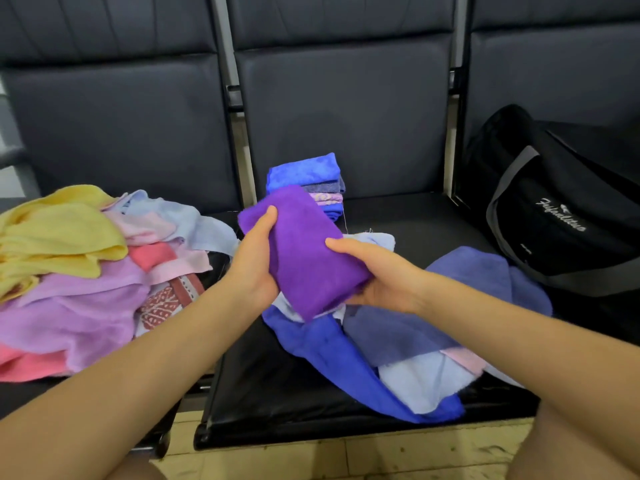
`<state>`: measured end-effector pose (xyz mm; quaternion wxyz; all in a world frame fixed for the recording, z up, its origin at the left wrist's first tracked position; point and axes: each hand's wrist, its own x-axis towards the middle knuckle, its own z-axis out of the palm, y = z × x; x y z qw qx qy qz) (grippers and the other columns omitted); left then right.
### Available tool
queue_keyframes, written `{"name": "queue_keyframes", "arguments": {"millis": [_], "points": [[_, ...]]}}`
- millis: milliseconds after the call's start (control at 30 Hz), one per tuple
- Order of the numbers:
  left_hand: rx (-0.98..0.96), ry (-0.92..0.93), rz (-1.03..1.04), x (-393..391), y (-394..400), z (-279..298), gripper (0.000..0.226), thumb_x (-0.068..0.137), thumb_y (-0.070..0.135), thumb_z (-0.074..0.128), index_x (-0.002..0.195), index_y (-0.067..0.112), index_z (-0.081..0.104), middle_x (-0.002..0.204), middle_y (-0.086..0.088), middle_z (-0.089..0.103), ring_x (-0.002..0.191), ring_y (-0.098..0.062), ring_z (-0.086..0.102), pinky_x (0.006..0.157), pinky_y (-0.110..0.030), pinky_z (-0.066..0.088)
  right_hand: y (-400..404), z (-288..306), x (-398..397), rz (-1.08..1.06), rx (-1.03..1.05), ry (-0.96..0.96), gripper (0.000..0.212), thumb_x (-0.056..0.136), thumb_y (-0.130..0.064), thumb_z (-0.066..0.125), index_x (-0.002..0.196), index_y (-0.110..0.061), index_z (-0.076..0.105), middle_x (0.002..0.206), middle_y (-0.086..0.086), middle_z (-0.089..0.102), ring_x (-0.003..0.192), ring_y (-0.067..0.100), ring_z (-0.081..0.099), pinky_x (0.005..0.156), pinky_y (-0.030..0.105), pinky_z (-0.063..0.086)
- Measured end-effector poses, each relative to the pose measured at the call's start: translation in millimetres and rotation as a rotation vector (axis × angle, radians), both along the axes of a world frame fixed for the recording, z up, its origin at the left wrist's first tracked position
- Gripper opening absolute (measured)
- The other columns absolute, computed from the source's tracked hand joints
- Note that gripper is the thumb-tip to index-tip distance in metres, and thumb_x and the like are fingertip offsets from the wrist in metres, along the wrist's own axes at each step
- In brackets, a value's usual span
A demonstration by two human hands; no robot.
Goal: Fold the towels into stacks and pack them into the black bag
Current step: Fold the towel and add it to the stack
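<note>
A folded purple towel [304, 251] is held above the middle seat between both hands. My left hand [254, 261] grips its left edge, thumb on top. My right hand [374, 271] holds its right end from beneath, thumb across the top. Behind it, against the seat back, stands a small stack of folded towels [308, 181] with a bright blue one on top. Loose blue, lavender and pale blue towels [391, 341] lie spread on the seat under my hands. The black bag [554, 216] with grey straps sits on the right seat.
A heap of unfolded towels [79, 271] in yellow, pink, lilac and pale blue covers the left seat. The dark padded bench [270, 386] has metal gaps between its seats. Tiled floor shows below the front edge.
</note>
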<state>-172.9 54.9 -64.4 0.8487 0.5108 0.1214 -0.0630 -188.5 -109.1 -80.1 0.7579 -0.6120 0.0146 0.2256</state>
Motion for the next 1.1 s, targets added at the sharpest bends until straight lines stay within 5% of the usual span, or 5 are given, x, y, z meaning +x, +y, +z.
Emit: {"name": "queue_keyframes", "arguments": {"millis": [333, 467, 600, 900, 1100], "points": [[-0.149, -0.125, 0.244, 76, -25, 2, 0.037, 0.090, 0.012, 0.058, 0.127, 0.012, 0.055, 0.117, -0.012, 0.066, 0.087, -0.022, 0.066, 0.068, -0.033, 0.055, -9, -11, 68, -0.231, 0.211, 0.003, 0.028, 0.092, -0.016, 0.059, 0.119, -0.013, 0.061, 0.118, 0.012, 0.067, 0.105, 0.026, 0.063, 0.092, 0.038, 0.052], [0.110, -0.244, 0.326, 123, -21, -3, 0.048, 0.088, 0.011, 0.060, 0.131, 0.028, 0.049, 0.125, 0.000, 0.055, 0.104, -0.018, 0.058, 0.082, -0.038, 0.051, -19, 14, 120, -0.355, -0.137, -0.292, 0.016, 0.096, -0.014, 0.055, 0.112, -0.014, 0.055, 0.087, 0.005, 0.069, 0.059, 0.015, 0.066, 0.047, 0.022, 0.045], [0.265, -0.371, 0.337, 181, -11, -1, 0.048, 0.086, 0.009, 0.059, 0.129, 0.031, 0.052, 0.132, 0.004, 0.053, 0.117, -0.018, 0.055, 0.100, -0.043, 0.048, -14, 36, 176, -0.399, -0.375, -0.559, 0.013, 0.096, -0.011, 0.053, 0.108, -0.016, 0.054, 0.094, 0.002, 0.064, 0.063, 0.012, 0.060, 0.038, 0.018, 0.041], [1.151, -0.364, 0.172, 277, 16, -32, 0.035, 0.093, 0.022, 0.051, 0.128, 0.020, 0.059, 0.121, -0.006, 0.061, 0.102, -0.025, 0.058, 0.084, -0.025, 0.041, -4, -5, 297, -0.455, -0.801, -0.412, 0.038, 0.086, -0.038, 0.061, 0.107, -0.006, 0.062, 0.098, 0.009, 0.065, 0.083, 0.026, 0.062, 0.068, 0.034, 0.052], [1.322, -0.380, 0.248, 242, 18, -18, 0.035, 0.096, 0.030, 0.045, 0.128, 0.019, 0.055, 0.136, -0.016, 0.040, 0.127, -0.032, 0.040, 0.102, -0.034, 0.035, -15, -2, 261, -0.518, -0.673, -0.382, 0.049, 0.090, -0.060, 0.046, 0.089, -0.012, 0.054, 0.083, 0.002, 0.056, 0.070, 0.019, 0.052, 0.067, 0.033, 0.042]]}}
